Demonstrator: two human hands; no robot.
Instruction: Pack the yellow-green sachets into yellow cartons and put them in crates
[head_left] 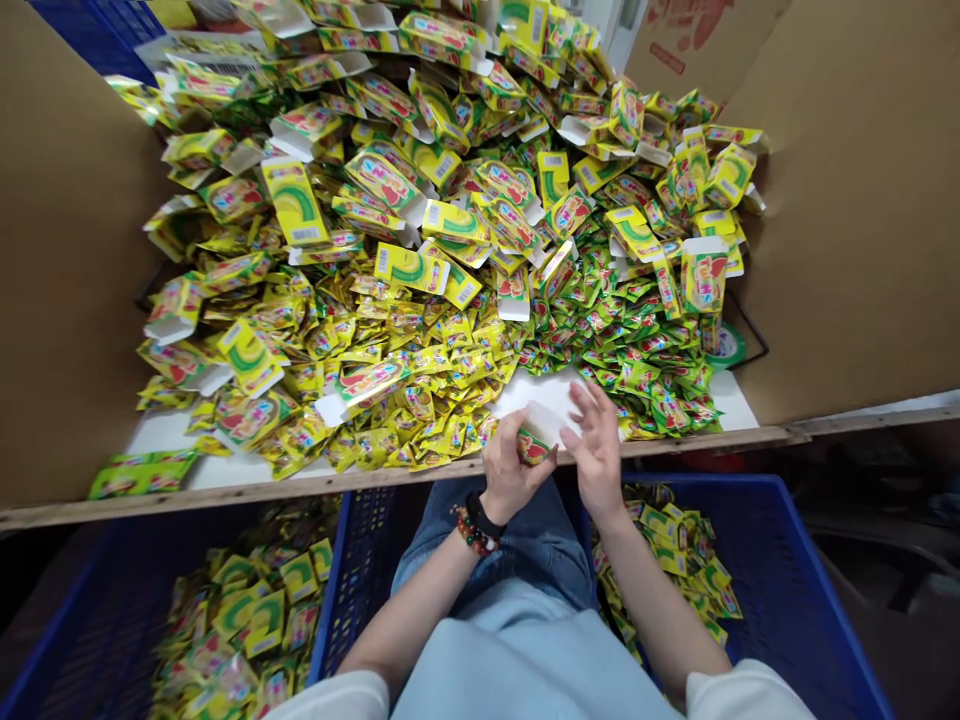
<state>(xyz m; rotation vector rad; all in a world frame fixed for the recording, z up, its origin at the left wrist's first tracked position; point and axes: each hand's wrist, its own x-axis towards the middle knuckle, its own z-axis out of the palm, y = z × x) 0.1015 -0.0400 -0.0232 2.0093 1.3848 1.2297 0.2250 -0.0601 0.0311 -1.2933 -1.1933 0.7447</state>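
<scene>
My left hand (510, 465) grips a small candy box (534, 447) over the table's front edge, thumb and fingers on its sides. A white flap (545, 420) stands up from the box toward my right hand. My right hand (598, 445) is beside it, fingers apart and slightly curled, with nothing visible in them. Just behind, a patch of white tabletop (551, 388) shows between yellow wrapped candies (450, 375) on the left and green wrapped candies (637, 340) on the right.
Many yellow-green boxes (300, 205), several with open flaps, heap up behind the candies. Cardboard walls (847, 200) flank the table. Blue crates (780, 560) holding filled-looking boxes stand below on both sides. A green tape roll (726, 345) lies at the right, a green packet strip (142, 473) front left.
</scene>
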